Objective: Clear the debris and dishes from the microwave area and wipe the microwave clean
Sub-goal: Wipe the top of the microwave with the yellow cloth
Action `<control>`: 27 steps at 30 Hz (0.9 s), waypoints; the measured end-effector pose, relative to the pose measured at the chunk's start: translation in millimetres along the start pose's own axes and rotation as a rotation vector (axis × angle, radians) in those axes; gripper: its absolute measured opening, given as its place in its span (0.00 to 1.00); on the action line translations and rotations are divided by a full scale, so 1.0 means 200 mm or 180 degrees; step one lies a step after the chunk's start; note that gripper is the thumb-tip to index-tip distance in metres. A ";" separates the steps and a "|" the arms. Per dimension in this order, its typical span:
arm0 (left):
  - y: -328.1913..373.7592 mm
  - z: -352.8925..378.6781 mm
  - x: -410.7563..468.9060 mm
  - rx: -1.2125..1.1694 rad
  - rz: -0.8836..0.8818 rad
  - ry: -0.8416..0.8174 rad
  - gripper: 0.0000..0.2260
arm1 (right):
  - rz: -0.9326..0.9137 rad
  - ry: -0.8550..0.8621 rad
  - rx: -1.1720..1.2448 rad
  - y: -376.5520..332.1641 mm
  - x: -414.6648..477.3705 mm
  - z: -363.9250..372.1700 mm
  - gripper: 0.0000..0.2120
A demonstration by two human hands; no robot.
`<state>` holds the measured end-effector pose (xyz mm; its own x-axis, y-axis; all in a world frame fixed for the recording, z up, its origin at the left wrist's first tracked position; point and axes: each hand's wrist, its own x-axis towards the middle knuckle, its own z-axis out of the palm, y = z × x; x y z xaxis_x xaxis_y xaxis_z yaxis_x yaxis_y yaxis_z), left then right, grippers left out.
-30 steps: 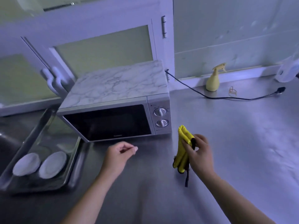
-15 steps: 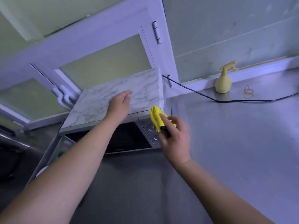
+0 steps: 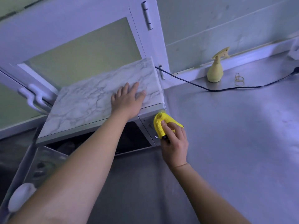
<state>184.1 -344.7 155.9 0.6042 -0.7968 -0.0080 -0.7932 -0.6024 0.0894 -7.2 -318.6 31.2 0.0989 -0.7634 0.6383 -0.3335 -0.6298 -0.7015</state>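
Now, left grip [image 3: 127, 101] spread flat on microwave [image 3: 84, 107], right grip [image 3: 175, 143] clutching yellow cloth [image 3: 159, 125]

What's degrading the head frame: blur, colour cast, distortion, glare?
Head view: dim, with a blue-violet cast; wide-angle bends the cabinet door; the yellow cloth in the right hand smears at its top edge against the microwave; soft glare patches on the steel counter.

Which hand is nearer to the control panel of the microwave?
Right. The right hand holds the yellow cloth right at the control panel; the left hand rests flat above it, on the marble-patterned top of the microwave.
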 end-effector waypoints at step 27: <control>0.04 0.01 0.00 -0.0077 0.0155 0.0204 0.30 | 0.2421 -0.0633 0.0466 -0.34 -0.63 0.02 0.20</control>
<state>177.7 -349.9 153.8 0.5691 -0.8200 0.0605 -0.8202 -0.5610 0.1121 7.0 -179.6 -2.6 0.0637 -0.9938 -0.0907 -0.2515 0.0720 -0.9652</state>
